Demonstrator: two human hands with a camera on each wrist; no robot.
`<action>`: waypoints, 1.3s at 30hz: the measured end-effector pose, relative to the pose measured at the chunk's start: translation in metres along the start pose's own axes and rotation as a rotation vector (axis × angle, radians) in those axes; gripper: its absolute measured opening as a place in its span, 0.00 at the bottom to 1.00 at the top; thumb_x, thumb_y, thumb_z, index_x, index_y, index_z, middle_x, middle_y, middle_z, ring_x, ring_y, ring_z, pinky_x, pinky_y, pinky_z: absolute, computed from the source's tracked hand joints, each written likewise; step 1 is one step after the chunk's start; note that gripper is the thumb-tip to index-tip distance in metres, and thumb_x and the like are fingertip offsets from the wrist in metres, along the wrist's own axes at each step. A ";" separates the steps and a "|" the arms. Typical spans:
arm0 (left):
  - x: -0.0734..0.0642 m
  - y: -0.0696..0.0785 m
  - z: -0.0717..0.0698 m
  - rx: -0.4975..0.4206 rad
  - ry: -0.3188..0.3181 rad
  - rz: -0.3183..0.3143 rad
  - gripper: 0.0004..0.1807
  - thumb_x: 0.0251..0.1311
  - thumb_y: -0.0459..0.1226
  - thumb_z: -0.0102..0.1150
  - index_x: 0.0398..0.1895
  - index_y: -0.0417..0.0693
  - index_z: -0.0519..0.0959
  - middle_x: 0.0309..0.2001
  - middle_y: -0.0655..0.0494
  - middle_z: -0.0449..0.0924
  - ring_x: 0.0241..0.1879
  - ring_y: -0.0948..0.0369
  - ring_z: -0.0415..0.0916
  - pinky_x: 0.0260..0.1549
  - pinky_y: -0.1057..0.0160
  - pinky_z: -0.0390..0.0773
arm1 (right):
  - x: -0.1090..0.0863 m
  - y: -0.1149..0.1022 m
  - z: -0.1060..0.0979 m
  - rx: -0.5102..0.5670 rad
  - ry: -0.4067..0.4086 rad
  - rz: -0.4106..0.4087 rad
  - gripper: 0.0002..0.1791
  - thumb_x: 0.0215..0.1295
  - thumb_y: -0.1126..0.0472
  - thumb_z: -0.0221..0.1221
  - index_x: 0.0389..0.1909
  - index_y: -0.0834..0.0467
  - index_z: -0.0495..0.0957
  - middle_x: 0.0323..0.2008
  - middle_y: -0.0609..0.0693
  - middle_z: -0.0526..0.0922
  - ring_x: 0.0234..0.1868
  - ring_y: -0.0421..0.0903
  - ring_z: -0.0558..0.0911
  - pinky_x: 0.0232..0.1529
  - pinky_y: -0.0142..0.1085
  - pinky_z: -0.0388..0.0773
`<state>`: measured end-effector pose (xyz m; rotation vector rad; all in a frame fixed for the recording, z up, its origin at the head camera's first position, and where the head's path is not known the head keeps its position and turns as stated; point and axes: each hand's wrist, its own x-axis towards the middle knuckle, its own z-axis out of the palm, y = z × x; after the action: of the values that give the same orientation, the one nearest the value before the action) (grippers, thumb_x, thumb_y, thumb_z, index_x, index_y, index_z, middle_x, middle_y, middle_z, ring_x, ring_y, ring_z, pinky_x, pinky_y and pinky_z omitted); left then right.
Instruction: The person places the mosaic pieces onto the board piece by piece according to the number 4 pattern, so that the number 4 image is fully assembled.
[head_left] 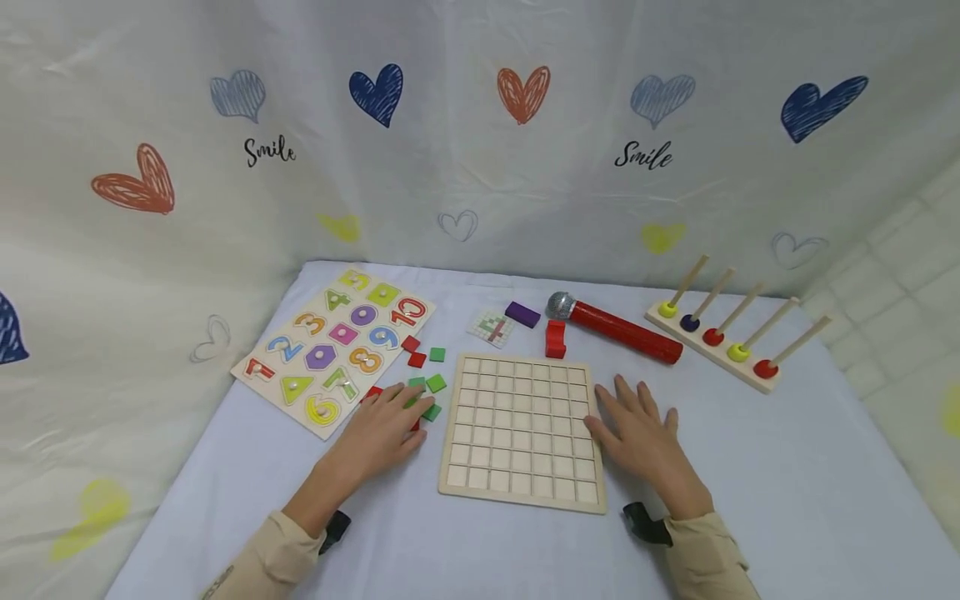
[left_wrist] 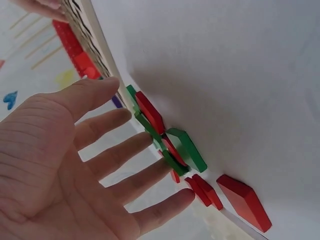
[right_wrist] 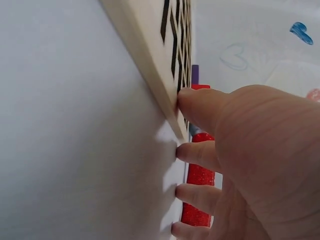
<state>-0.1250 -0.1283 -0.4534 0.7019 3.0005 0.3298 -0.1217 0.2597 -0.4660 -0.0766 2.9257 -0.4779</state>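
A square wooden grid board (head_left: 521, 425) lies flat in the middle of the table. My right hand (head_left: 641, 437) rests at its right side with fingers spread; in the right wrist view the thumb (right_wrist: 200, 107) touches the board's rim (right_wrist: 145, 65) and the other fingertips meet the cloth. Left of the board, my left hand (head_left: 378, 437) reaches over a loose group of small square tiles, its fingers extended and holding nothing. Green tiles (head_left: 437, 382) and red tiles (head_left: 410, 342) show around its fingertips. The palm side faces the camera in the left wrist view, beside a red tile (left_wrist: 245, 202).
A number-and-shape puzzle board (head_left: 300, 354) lies at the left. Behind the grid board are a small patterned card (head_left: 491, 327), a purple block (head_left: 522, 314), a red arched piece (head_left: 555, 340) and a red microphone (head_left: 622, 331). A peg stand (head_left: 720, 354) is at the back right.
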 end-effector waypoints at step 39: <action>0.041 -0.009 -0.007 0.043 -0.159 0.204 0.13 0.66 0.35 0.73 0.51 0.47 0.83 0.47 0.55 0.79 0.47 0.59 0.72 0.50 0.60 0.79 | 0.005 0.006 0.002 -0.008 -0.146 0.037 0.49 0.79 0.30 0.47 0.86 0.57 0.50 0.85 0.71 0.36 0.81 0.82 0.32 0.65 0.88 0.22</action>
<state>-0.1666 -0.1191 -0.4477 0.9909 2.8000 0.2062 -0.1264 0.2644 -0.4709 -0.0565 2.7810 -0.4351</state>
